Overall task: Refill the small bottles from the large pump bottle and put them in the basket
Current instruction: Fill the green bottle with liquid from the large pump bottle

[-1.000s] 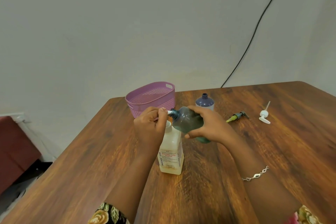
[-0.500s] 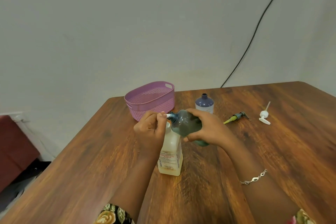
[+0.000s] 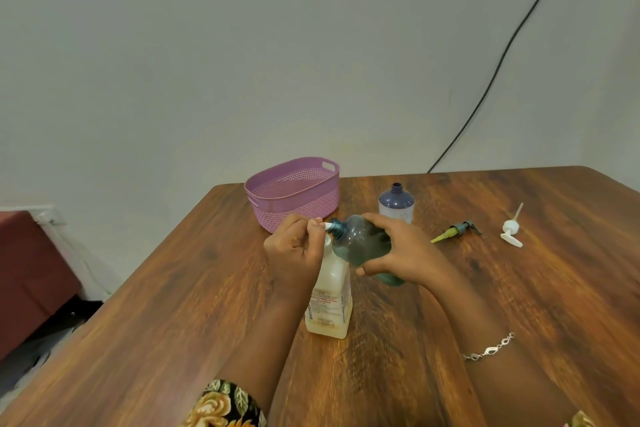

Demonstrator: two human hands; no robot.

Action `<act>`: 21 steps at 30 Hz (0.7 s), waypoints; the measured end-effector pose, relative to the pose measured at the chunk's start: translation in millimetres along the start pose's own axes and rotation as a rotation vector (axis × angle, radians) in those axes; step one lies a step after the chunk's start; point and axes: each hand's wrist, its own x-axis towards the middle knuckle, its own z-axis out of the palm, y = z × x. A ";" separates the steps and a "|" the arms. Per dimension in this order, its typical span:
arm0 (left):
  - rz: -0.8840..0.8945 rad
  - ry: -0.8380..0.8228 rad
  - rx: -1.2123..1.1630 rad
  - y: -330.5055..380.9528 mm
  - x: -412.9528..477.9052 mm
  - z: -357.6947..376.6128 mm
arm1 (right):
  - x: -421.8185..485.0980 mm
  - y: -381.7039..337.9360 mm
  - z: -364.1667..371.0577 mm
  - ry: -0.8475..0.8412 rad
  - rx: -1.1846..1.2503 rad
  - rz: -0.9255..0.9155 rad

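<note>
The large pump bottle (image 3: 329, 305) stood on the wooden table (image 3: 166, 322). The left hand (image 3: 294, 250) curled its fingers over its top, pinching the white nozzle. The teal small bottle (image 3: 360, 241) lay tilted sideways in the right hand's (image 3: 401, 255) wrapped fingers, its open neck at that nozzle. Just beyond the right fingers stood an uncapped purple bottle (image 3: 396, 203). Beyond the left fingers stood the purple basket (image 3: 294, 199). A green-tubed pump head (image 3: 455, 230) and a white pump head (image 3: 510, 229) lay further right.
</note>
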 end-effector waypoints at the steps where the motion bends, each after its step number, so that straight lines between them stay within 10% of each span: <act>1: -0.008 0.001 -0.010 0.8 1.3 -0.3 | -0.3 -1.5 -1.1 0.002 0.002 -0.010; 21: -0.017 -0.020 -0.068 2.2 15.3 0.7 | 0.1 -5.5 -6.6 -0.010 0.028 -0.029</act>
